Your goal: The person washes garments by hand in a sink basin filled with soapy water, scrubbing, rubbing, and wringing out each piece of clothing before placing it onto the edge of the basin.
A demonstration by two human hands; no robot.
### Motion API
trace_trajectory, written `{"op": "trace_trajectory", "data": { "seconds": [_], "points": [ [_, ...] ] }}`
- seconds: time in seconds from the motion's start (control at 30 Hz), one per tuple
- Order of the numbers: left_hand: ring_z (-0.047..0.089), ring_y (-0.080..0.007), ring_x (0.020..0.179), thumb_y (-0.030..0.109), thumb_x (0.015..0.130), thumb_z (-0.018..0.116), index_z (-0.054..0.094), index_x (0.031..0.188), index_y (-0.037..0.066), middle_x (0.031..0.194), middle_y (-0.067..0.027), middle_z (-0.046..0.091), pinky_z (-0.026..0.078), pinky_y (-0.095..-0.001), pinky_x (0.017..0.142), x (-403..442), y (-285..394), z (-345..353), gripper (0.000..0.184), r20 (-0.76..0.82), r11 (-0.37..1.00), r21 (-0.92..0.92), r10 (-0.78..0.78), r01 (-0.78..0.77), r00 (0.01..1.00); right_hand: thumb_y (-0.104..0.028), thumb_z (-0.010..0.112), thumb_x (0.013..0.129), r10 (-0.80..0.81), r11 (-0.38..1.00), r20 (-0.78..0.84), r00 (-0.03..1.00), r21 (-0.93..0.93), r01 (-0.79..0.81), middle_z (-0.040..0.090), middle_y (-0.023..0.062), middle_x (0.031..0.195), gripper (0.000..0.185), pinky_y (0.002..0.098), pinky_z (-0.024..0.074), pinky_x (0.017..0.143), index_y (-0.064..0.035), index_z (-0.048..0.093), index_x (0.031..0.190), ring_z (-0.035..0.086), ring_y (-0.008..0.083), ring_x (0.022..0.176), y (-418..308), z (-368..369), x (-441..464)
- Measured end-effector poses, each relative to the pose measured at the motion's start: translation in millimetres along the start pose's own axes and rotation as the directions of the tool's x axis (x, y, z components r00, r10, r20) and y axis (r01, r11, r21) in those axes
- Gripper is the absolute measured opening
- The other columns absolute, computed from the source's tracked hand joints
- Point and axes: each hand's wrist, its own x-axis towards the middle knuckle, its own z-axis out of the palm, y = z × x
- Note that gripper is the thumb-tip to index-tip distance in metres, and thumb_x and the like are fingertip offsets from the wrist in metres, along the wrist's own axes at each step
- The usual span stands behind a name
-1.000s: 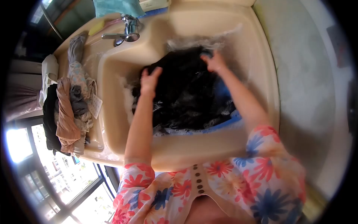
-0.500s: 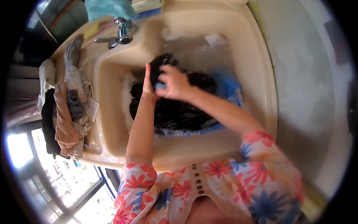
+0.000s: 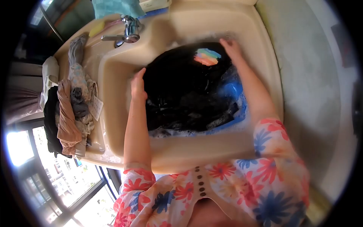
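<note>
A wet black garment (image 3: 177, 83) is spread wide in soapy water, with a rainbow-coloured print (image 3: 207, 56) near its upper right. My left hand (image 3: 138, 85) holds the garment's left edge, thumb upward and the other fingers partly hidden. At the upper right corner, my right hand (image 3: 231, 50) grips the opposite edge, its fingertips slightly blurred. Something blue (image 3: 232, 90), a basin or cloth, shows under the garment at the right. All of this lies in a beige sink (image 3: 196, 145).
A chrome tap (image 3: 131, 30) stands at the sink's upper left. Twisted clothes, among them a brown one (image 3: 67, 113) and a grey one (image 3: 77, 51), lie along the left ledge. A teal cloth (image 3: 115, 7) hangs behind the tap. A pale wall surface (image 3: 314, 87) borders the right side.
My hands, close together over the bunched black garment before, have moved apart to left and right. The garment is now spread out and its rainbow print shows.
</note>
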Motion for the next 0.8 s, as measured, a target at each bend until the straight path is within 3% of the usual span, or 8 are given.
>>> {"op": "trace_trajectory", "data": {
  "seconds": [0.07,0.17,0.37,0.47,0.57,0.63,0.73,0.8],
  "points": [
    [0.054,-0.0254,0.1,0.046,0.077,0.058,0.05,0.115,0.002,0.112,-0.0146,0.054,0.042,-0.0373,0.087,-10.0,-21.2,27.7,0.058,0.018,0.991,0.121,-0.063,0.061,0.998,-0.044,0.064,0.072,-0.19,0.927,-0.075,0.979,-0.341,0.154,0.059,0.0227,0.102,0.058,0.0361,0.0455,0.082,0.0033,0.057,0.105,0.058,0.0304,0.096,4.0,42.1,-20.0],
    [0.045,-0.0238,0.113,0.063,0.076,0.047,0.046,0.123,0.007,0.121,-0.0107,0.05,0.034,-0.0405,0.096,-12.3,-37.0,52.2,0.074,0.093,0.966,-0.012,-0.256,0.258,0.962,-0.035,0.067,0.066,-0.105,0.987,0.545,0.832,-0.042,0.152,0.062,0.0176,0.092,0.036,0.0383,0.0476,0.075,-0.0043,0.063,0.085,0.059,0.031,0.088,-61.6,66.5,-86.0],
    [0.045,-0.0186,0.106,0.043,0.086,0.036,0.046,0.118,0.011,0.104,-0.002,0.051,0.038,-0.0342,0.089,39.3,-90.9,23.5,0.046,0.782,0.897,-0.439,0.413,-0.056,0.467,-0.029,0.065,0.068,-0.837,0.539,0.193,0.513,0.128,0.832,0.051,0.0107,0.071,0.024,0.0369,0.0448,0.053,-0.007,0.055,0.066,0.054,0.0284,0.064,-130.2,102.4,-181.8],
    [0.054,-0.0192,0.095,0.025,0.084,0.045,0.052,0.108,0.003,0.103,-0.0066,0.057,0.044,-0.0328,0.082,-6.8,-59.0,43.0,0.033,0.23,0.973,-0.228,0.017,0.037,0.973,-0.034,0.054,0.077,-0.478,0.862,0.235,0.846,-0.059,0.503,0.059,0.0189,0.077,0.029,0.0439,0.0453,0.065,-0.0053,0.06,0.073,0.057,0.0347,0.075,-101.1,102.7,-98.9],
    [0.06,-0.0167,0.073,0.013,0.075,0.061,0.059,0.091,-0.001,0.082,-0.0078,0.062,0.05,-0.0275,0.065,-62.4,3.1,62.5,0.02,0.173,0.983,-0.012,0.182,-0.183,0.968,-0.045,0.057,0.073,-0.112,0.911,0.114,0.987,-0.385,0.148,0.063,0.0115,0.077,0.038,0.0398,0.0468,0.067,-0.008,0.064,0.078,0.059,0.0298,0.072,-59.3,44.6,-36.1],
    [0.06,-0.0169,0.075,0.015,0.076,0.061,0.06,0.096,0.001,0.083,-0.007,0.063,0.05,-0.0299,0.069,-77.5,26.6,30.1,0.025,0.183,0.91,0.412,-0.032,-0.047,0.983,-0.041,0.063,0.071,-0.138,0.99,-0.059,0.989,0.011,0.139,0.063,0.0104,0.074,0.037,0.0379,0.0464,0.066,-0.0051,0.062,0.079,0.061,0.0228,0.071,-20.9,14.4,1.0],
    [0.061,-0.0208,0.081,0.025,0.077,0.061,0.058,0.105,0.003,0.091,-0.0105,0.064,0.048,-0.0314,0.077,-76.5,44.3,-25.7,0.036,0.467,0.087,0.881,-0.316,-0.465,0.826,-0.037,0.063,0.073,-0.116,0.988,-0.006,0.993,0.1,0.116,0.064,0.0137,0.076,0.035,0.0398,0.0464,0.07,-0.003,0.062,0.083,0.061,0.0263,0.074,14.4,6.7,-1.4],
    [0.06,-0.0237,0.086,0.029,0.075,0.062,0.058,0.106,0.002,0.097,-0.0144,0.062,0.045,-0.0318,0.081,-45.3,42.6,7.2,0.041,0.44,0.079,0.894,0.016,-0.44,0.898,-0.039,0.061,0.075,-0.225,0.94,0.274,0.935,-0.193,0.282,0.063,0.0162,0.078,0.037,0.0402,0.0462,0.071,-0.0025,0.063,0.082,0.061,0.0293,0.077,11.0,47.4,-37.7]
  ]
}}
